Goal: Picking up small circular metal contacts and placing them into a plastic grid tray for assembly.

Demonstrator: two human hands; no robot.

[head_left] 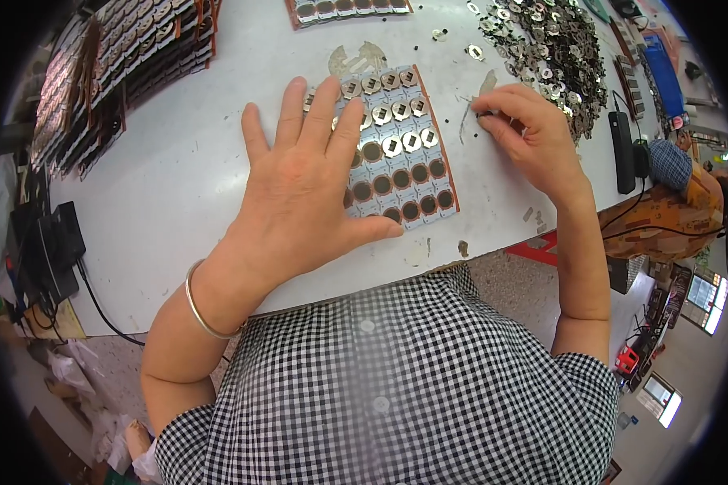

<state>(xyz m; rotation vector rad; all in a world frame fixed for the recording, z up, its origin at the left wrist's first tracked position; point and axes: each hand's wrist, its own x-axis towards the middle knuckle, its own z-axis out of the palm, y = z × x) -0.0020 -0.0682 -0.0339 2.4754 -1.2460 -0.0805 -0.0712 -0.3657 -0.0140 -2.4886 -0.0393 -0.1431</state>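
Metal discs (411,141) shiny; tabletop (162,190) smooth, glossy; bangle (191,297) polished metal; shirt (315,388) matt cloth.

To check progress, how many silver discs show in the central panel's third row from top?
3: silver disc at right end, second disc beside it, third disc leftward; left hand may hide more.

- The shirt (469,388) is a small black-and-white check, covering the whole torso.
- Pale, round buttons (381,403) run down the middle of its front, where the check looks blurred.
- The left sleeve (188,440) is short, in the same check, and ends above the elbow.
- The right sleeve (588,392) matches it in cut and pattern.
- A thin, silvery, rounded bangle (192,301) circles the left forearm near the wrist.
- The left hand (299,182) and right hand (535,133) are bare.
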